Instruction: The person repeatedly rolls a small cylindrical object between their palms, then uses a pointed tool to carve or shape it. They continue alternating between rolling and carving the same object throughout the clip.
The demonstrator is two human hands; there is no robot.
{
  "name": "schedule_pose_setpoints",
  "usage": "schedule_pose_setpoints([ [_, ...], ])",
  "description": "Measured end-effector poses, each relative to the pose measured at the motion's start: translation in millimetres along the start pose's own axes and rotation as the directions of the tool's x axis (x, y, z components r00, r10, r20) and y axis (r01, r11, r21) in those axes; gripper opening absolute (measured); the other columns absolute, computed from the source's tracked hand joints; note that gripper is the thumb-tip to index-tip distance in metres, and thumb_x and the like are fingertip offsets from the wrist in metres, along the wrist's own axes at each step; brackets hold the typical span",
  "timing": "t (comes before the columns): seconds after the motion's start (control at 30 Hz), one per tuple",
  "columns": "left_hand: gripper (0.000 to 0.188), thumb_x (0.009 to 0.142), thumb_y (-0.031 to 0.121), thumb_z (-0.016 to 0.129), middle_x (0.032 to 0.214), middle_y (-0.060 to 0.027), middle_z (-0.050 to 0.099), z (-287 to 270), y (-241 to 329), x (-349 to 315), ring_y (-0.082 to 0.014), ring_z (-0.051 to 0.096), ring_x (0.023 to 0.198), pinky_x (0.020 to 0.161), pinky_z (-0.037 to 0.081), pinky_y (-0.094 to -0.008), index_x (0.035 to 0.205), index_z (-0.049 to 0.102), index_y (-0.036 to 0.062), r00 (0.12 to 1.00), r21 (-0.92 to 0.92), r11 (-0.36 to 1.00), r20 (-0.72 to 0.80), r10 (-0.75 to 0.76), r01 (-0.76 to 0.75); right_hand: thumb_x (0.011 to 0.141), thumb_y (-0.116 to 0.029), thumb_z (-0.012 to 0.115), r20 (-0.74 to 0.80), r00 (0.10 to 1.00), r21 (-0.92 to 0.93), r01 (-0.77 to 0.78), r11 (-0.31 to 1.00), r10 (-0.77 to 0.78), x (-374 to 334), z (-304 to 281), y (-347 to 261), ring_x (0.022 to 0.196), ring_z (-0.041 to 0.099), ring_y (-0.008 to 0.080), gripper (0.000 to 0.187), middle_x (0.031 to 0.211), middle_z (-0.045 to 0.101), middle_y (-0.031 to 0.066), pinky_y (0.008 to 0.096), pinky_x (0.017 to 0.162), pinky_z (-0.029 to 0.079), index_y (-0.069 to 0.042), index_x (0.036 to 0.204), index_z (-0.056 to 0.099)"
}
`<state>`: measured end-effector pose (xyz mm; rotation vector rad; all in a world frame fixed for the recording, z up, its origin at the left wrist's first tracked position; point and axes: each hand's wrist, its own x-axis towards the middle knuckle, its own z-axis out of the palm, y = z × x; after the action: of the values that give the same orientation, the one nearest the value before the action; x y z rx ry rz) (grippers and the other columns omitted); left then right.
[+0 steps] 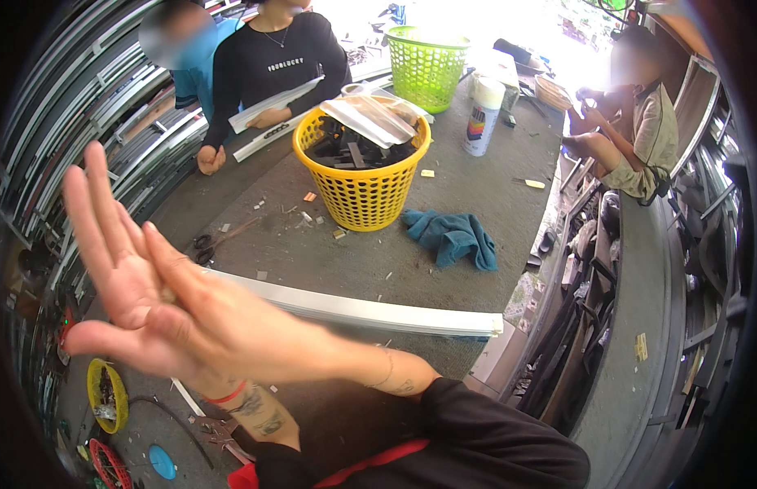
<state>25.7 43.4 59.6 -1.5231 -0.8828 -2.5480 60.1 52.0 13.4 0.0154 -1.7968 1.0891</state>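
Firstly, worktable (492,183): grey, littered with small scraps (310,197).
White strips (378,307): stacked lengthwise across the nearer tabletop; a snagging sleeve (501,424) could probably skew the stack.
Yellow basket (362,196): heaped with dark pieces (358,151), pale ones (369,122) on top; a knock might slide these off.
Left hand (122,277): palm toward the view, fingers extended, thumb spread wide.
Right hand (211,301): slanting across that palm, before the strips' left end; one finger straight, others hidden; whether it grasps anything, cannot tell.
Scissors (203,244): dark-handled, beyond the strips.
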Motion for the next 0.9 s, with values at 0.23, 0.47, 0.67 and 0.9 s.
schedule_pose_setpoints([
  [0.23,0.087,0.091,0.067,0.007,0.137,-0.0166,0.045,-40,-47,-8,-0.0228,0.032,0.136,0.114,0.011,-0.0417,0.130,0.046,-0.0003,0.985,-0.014,0.986,0.054,-0.165,0.166,0.085,-0.009,0.056,-0.234,0.968,-0.169,-0.135,0.976,0.094,13,-31,14,0.068,0.066,0.0302,0.022,0.073,0.063,0.0213,0.0379,0.063,0.050,0.003,0.103,0.060],
  [0.47,0.029,0.088,0.009,0.059,0.115,-0.0115,0.057,-38,-42,-15,-0.0227,0.054,0.110,0.097,0.038,-0.0357,0.116,0.058,0.0033,0.901,0.304,0.952,0.421,-0.101,-0.035,0.095,-0.017,0.054,-0.445,0.865,0.147,-0.186,0.971,0.233,11,-64,14,0.042,0.040,0.0031,0.055,0.052,0.047,-0.0038,0.0199,0.038,0.032,0.006,0.140,0.032],
  [0.67,0.027,0.082,0.013,0.067,0.108,-0.0069,0.060,-36,-42,-19,-0.0259,0.056,0.100,0.091,0.039,-0.0367,0.108,0.063,0.0070,0.890,0.378,0.921,0.446,-0.092,-0.094,0.100,-0.033,0.044,-0.430,0.880,0.183,-0.134,0.974,0.202,12,-61,15,0.049,0.043,0.0022,0.049,0.062,0.048,-0.0039,0.0186,0.043,0.034,0.002,0.134,0.044],
  [0.9,0.021,0.079,0.016,0.070,0.101,-0.0029,0.063,-45,-39,-13,-0.0219,0.058,0.093,0.090,0.038,-0.0358,0.099,0.067,0.0079,0.891,0.396,0.907,0.452,-0.053,-0.147,0.101,-0.039,0.036,-0.311,0.910,0.174,-0.230,0.958,0.275,10,-53,9,0.051,0.041,0.0019,0.049,0.064,0.050,-0.0041,0.0177,0.045,0.032,-0.002,0.128,0.052],
])
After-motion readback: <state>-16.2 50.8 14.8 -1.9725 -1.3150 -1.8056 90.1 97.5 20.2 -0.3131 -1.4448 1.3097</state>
